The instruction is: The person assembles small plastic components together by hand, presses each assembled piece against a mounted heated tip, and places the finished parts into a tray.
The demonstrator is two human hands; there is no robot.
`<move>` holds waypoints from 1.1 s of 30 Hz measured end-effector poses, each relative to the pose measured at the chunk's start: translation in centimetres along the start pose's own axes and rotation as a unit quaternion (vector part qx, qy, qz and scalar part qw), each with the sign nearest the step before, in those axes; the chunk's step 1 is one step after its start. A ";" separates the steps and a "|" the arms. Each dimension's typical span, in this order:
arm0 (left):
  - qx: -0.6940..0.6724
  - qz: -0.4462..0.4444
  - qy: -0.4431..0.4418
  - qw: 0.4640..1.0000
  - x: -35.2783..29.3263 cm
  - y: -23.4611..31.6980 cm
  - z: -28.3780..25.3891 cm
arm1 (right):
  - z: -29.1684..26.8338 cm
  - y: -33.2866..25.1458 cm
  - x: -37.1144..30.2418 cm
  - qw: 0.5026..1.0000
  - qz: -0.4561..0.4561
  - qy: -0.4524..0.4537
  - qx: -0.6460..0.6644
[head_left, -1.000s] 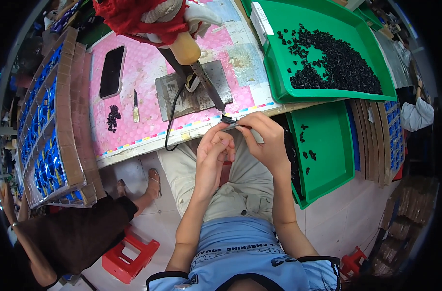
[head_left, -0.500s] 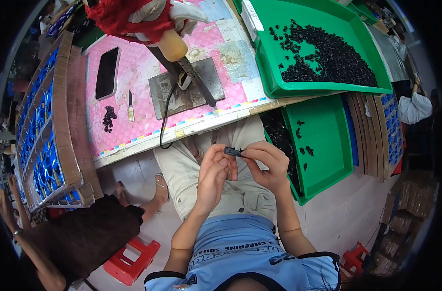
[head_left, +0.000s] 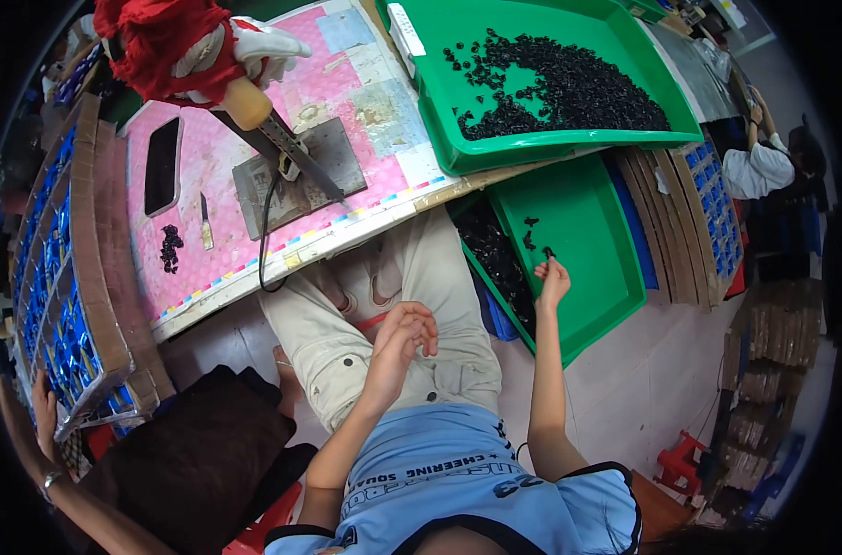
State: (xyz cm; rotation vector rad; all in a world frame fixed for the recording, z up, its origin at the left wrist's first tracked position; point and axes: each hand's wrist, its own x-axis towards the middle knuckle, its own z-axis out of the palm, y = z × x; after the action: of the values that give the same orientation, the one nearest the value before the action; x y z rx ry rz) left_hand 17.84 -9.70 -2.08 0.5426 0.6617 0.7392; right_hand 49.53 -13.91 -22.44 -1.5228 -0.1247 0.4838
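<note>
My right hand (head_left: 552,283) reaches over the lower green tray (head_left: 595,240). Its fingers are pinched on a small black plastic part (head_left: 548,252), just beside a few similar parts (head_left: 530,233) lying on the tray bottom. Above my lap, my left hand (head_left: 403,340) hangs with loosely curled fingers and nothing visible in it. To the left of the tray, a container of dark parts (head_left: 497,248) is partly covered by the tray's edge.
A large green tray (head_left: 583,139) heaped with small black pieces (head_left: 596,92) rests on the bench. A soldering-iron-like tool (head_left: 301,162), wrapped in red cloth, stands over a metal plate (head_left: 333,153). A phone (head_left: 163,166), knife (head_left: 206,222) and black pieces (head_left: 170,248) lie left.
My hands have parted. The right hand has moved right, from above my lap to over the lower tray, with a black part. The left hand stays above my lap. The view has shifted.
</note>
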 end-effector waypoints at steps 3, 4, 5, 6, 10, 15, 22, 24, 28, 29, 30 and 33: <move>0.008 0.007 0.004 1.000 -0.1 0.4 -0.5 | -4.6 3.7 5.3 0.996 0.049 0.069 -0.015; 0.012 0.008 0.006 1.000 -0.1 0.7 -0.6 | -5.3 4.4 6.2 0.993 0.074 0.090 -0.020; 0.016 0.008 0.006 1.000 -0.1 0.9 -0.8 | -6.0 5.1 6.8 0.993 0.072 0.091 -0.019; 0.017 0.013 0.011 1.000 -0.4 1.3 -0.8 | -5.6 5.2 6.6 0.989 0.077 0.104 -0.072; 0.058 0.081 0.087 0.991 -2.1 3.9 -1.1 | -3.1 5.3 3.0 0.913 -0.186 0.098 -0.349; 0.189 0.231 0.176 0.938 -4.1 7.8 -3.4 | 0.3 5.7 -1.9 0.863 -0.173 -0.186 -0.437; 0.555 0.347 0.477 0.587 -3.6 15.2 -9.2 | 1.1 13.1 -1.4 0.840 -0.146 -0.162 -0.496; 0.593 0.354 0.497 0.525 -3.5 16.3 -11.7 | 2.3 13.5 -1.3 0.833 -0.157 -0.178 -0.500; 0.649 0.332 0.521 0.444 -3.4 16.9 -14.4 | 3.8 13.8 -0.9 0.795 -0.207 -0.214 -0.528; 0.654 0.329 0.523 0.437 -3.3 16.9 -14.7 | 3.9 13.8 -0.6 0.795 -0.208 -0.216 -0.528; 0.654 0.328 0.525 0.435 -3.2 16.9 -15.0 | 4.3 13.6 -0.5 0.797 -0.167 -0.226 -0.534; 0.630 0.345 0.526 0.455 -2.8 16.7 -15.6 | 4.9 13.4 -0.4 0.796 -0.131 -0.242 -0.539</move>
State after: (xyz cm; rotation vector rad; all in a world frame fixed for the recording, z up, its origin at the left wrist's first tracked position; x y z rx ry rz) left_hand -1.97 1.92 -0.69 1.8750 2.3547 1.2729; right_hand 44.29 -9.85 -35.06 -2.3986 -1.1724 0.6044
